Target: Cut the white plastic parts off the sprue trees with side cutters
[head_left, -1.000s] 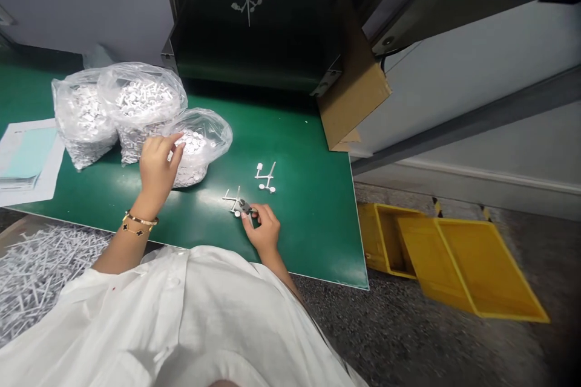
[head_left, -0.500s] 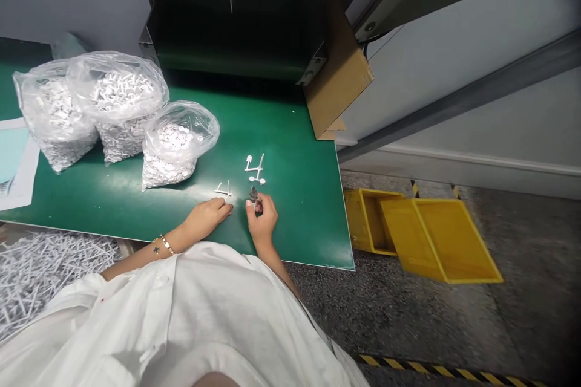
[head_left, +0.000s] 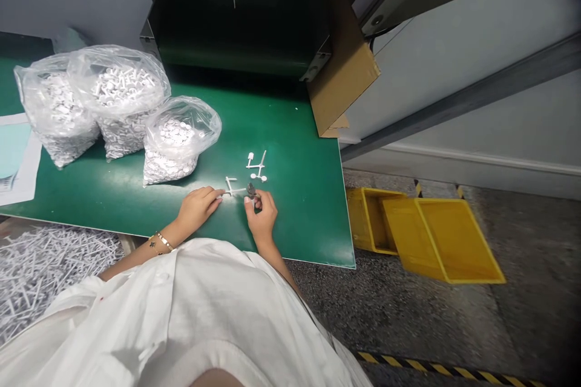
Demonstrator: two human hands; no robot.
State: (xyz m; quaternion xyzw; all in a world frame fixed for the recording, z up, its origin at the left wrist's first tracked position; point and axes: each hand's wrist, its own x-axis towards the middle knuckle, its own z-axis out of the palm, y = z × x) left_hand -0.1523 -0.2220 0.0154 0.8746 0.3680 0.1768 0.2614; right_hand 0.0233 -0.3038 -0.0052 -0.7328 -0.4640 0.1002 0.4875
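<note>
My left hand [head_left: 200,208] pinches one end of a white plastic sprue [head_left: 230,191] just above the green table. In my right hand [head_left: 262,217] is a small pair of nippers [head_left: 251,190], its dark metal head pointing away from me. The nippers' head is at the right end of the sprue's branch; whether the jaws close on it is too small to tell. Just beyond my hands lies a second white sprue [head_left: 258,165], with a square tab and two round discs still attached. Most of the nippers' handles are hidden by my fingers.
Clear bags of small white parts [head_left: 122,84] stand on the table's left, one smaller bag [head_left: 177,139] nearest. Cut white sticks [head_left: 49,278] fill a space below left. A dark glossy panel [head_left: 236,30] and a cardboard piece [head_left: 342,84] stand behind. Yellow crates [head_left: 447,242] sit right.
My left hand has moved slightly left and away from me, and the sprue in it has turned, one branch now reaching toward the nippers. My right hand has barely moved.
</note>
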